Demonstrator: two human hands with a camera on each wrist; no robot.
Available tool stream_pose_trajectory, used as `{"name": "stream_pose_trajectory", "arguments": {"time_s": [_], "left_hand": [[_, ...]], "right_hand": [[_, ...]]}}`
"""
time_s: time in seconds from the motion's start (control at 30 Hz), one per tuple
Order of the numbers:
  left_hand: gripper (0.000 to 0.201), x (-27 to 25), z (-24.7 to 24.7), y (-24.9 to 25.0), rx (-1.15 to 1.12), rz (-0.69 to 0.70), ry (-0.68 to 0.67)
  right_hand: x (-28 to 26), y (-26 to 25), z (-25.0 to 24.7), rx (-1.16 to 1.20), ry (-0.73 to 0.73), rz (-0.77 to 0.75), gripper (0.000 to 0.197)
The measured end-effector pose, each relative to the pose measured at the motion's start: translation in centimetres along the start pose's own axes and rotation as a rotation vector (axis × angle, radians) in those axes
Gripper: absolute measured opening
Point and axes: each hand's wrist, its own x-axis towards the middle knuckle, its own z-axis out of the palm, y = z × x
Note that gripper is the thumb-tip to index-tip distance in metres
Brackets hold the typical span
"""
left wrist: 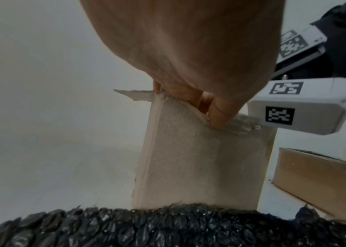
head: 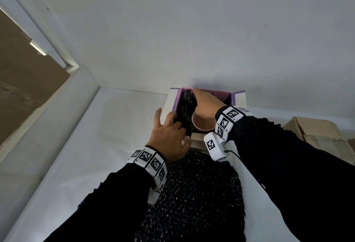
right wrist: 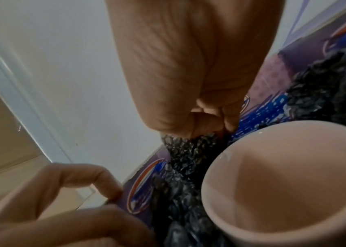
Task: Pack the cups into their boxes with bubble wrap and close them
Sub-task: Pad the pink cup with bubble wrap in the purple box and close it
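Fingertips (right wrist: 207, 128) of my right hand (head: 205, 103) pinch the black bubble wrap (head: 185, 111) inside the purple box (head: 224, 95); left hand (head: 169, 136) grips the near wall. Pink cup (head: 202, 123) sits beside my knuckles; I'd tuck gently, avoiding tipping.

White table (head: 119, 118) carries the open purple-lined box (head: 239, 97), black bubble wrap sheet (head: 201, 193) in front, brown cardboard boxes (head: 317, 134) right.

A pink cup (head: 202, 124) sits in a purple-lined box (head: 222, 95) printed blue and orange inside; the bubble wrap (head: 194, 199) is glossy black.
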Motion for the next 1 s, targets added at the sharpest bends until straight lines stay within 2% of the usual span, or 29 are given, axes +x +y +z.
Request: {"name": "stream_pose_trajectory", "arguments": {"time_s": [0.1, 0.2, 0.27, 0.33, 0.4, 0.43, 0.5, 0.57, 0.67, 0.7, 0.77, 0.83, 0.87, 0.93, 1.0], "left_hand": [[0.043, 0.4, -0.2, 0.2, 0.009, -0.011, -0.034], [0.041, 0.6, 0.1, 0.3, -0.017, -0.009, -0.039], [0.038, 0.5, 0.5, 0.3, -0.041, -0.004, -0.041], [0.037, 0.5, 0.6, 0.0, -0.054, 0.006, -0.050], [0.037, 0.4, 0.7, -0.1, -0.061, 0.022, -0.046], [0.035, 0.4, 0.7, -0.1, -0.062, 0.028, -0.036], [0.032, 0.5, 0.7, -0.1, -0.065, 0.029, -0.035], [0.039, 0.7, 0.6, -0.1, -0.043, 0.022, -0.072], [0.042, 1.0, 0.5, 0.1, 0.015, 0.025, -0.092], [0.042, 0.8, 0.5, 0.1, 0.025, 0.028, -0.085], [0.043, 0.2, 0.7, 0.0, 0.014, 0.046, -0.057], [0.052, -0.4, 1.1, -0.2, -0.034, 0.071, -0.032], [0.057, -0.6, 1.2, -0.3, -0.044, 0.080, -0.030], [0.062, -0.7, 1.1, -0.6, -0.026, 0.089, -0.061], [0.054, -0.4, 0.8, -0.6, 0.002, 0.084, -0.110]], "right_hand": [[0.1, -0.2, 0.5, 0.009, -0.080, -0.052, 0.052], [0.2, -0.3, 1.1, -0.213, -0.198, -0.037, 0.056], [0.5, -0.2, 1.2, -0.370, -0.216, -0.018, 0.056], [0.7, 0.0, 0.9, -0.352, -0.094, -0.052, 0.052], [1.0, 0.2, 0.9, -0.129, 0.032, -0.119, 0.047], [1.0, 0.3, 1.0, -0.067, 0.031, -0.147, 0.044], [0.9, -0.1, 1.2, -0.138, -0.042, -0.149, 0.038], [0.7, -0.3, 1.5, -0.313, -0.112, -0.117, 0.033], [0.4, -0.6, 1.1, -0.436, -0.246, -0.056, 0.043], [0.4, -0.6, 0.9, -0.437, -0.244, -0.057, 0.044], [0.8, -0.3, 0.4, -0.417, -0.122, -0.133, 0.042], [1.2, 0.3, 0.1, -0.325, -0.003, -0.146, 0.041], [1.2, 0.5, 0.2, -0.309, -0.009, -0.130, 0.044], [1.3, 0.7, 0.7, -0.341, -0.121, -0.090, 0.054], [1.4, 0.8, 1.5, -0.391, -0.248, -0.069, 0.061]]}}
